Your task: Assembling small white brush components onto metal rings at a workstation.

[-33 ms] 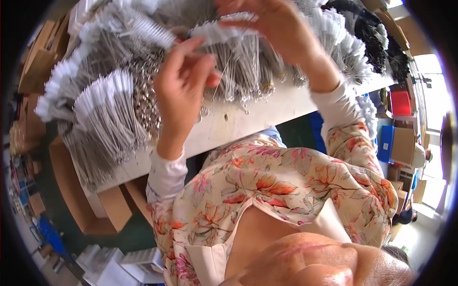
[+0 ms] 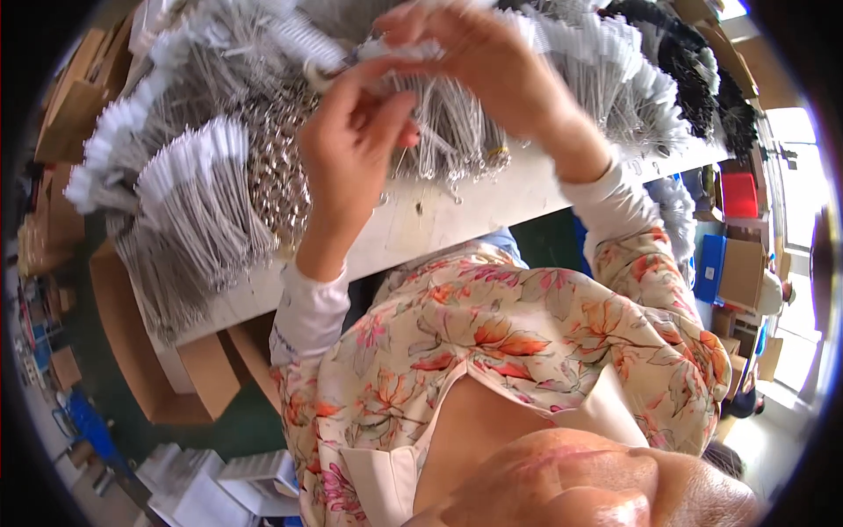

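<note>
My left hand (image 2: 351, 132) is raised over the table with its fingers curled in toward the thumb. Whatever may be between its fingertips is too small to make out. Just right of it, my right hand (image 2: 479, 66) reaches in from the right, its fingers blurred by motion and close to the left fingertips. Beneath the hands lie bundles of thin grey cables (image 2: 448, 132) with small metal ends. By the left wrist is a heap of shiny metal rings or clasps (image 2: 279, 167). A pale ring-shaped thing (image 2: 314, 75) shows behind the left hand.
More grey cable bundles with white tags (image 2: 198, 189) cover the left of the white table (image 2: 413, 220). Black bundles (image 2: 672, 66) lie at the far right. An open cardboard box (image 2: 162, 378) stands below the left edge; a blue bin (image 2: 709, 268) is at the right.
The two hands have come closer together: the left moved right, the right shifted left. A thin line between them earlier no longer shows clearly.
</note>
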Motion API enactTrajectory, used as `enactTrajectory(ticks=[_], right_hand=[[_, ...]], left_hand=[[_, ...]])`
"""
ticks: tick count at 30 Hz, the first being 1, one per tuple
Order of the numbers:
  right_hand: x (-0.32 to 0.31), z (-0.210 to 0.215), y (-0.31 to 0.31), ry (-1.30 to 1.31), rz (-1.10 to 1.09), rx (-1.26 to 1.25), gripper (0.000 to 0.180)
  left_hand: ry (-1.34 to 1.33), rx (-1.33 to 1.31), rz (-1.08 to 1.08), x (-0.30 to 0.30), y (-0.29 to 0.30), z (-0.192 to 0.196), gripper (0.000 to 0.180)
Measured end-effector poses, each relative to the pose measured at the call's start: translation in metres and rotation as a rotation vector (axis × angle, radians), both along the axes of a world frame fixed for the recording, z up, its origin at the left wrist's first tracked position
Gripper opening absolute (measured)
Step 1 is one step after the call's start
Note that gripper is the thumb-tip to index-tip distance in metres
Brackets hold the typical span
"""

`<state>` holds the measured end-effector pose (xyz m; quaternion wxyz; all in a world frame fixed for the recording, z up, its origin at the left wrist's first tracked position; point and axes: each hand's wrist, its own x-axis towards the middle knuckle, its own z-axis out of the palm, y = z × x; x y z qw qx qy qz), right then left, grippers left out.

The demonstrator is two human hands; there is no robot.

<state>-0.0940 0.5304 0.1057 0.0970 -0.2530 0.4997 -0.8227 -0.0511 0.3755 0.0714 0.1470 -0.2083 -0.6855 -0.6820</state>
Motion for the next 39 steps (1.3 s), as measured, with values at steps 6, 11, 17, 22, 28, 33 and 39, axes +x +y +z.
enactTrajectory(ticks=[6,11,17,22,28,33,39], right_hand=[[0.036,-0.036,-0.005,0.336,-0.272,0.297,0.03],[0.055,-0.082,-0.006,-0.436,0.066,-0.101,0.03],[0.052,-0.087,0.023,-0.425,0.213,-0.277,0.024],[0.062,-0.045,0.082,0.373,0.124,1.26,0.013],[0.108,-0.136,0.09,1.157,-0.076,1.779,0.008],[0.096,-0.104,0.027,-0.202,0.442,1.106,0.012],[0.082,-0.091,0.04,-0.35,0.54,1.126,0.014]], left_hand=[[0.298,-0.155,0.311,0.013,-0.017,-0.026,0.005],[-0.063,0.044,0.135,0.04,0.007,-0.048,0.016],[0.464,-0.383,0.197,0.057,0.006,-0.092,0.037],[-0.066,-0.33,-0.103,0.088,-0.015,-0.127,0.028],[-0.218,-0.333,-0.147,0.103,-0.009,-0.149,0.03],[-0.05,-0.263,-0.118,0.108,-0.01,-0.14,0.023],[0.272,-0.527,-0.145,0.093,-0.034,-0.121,0.018]])
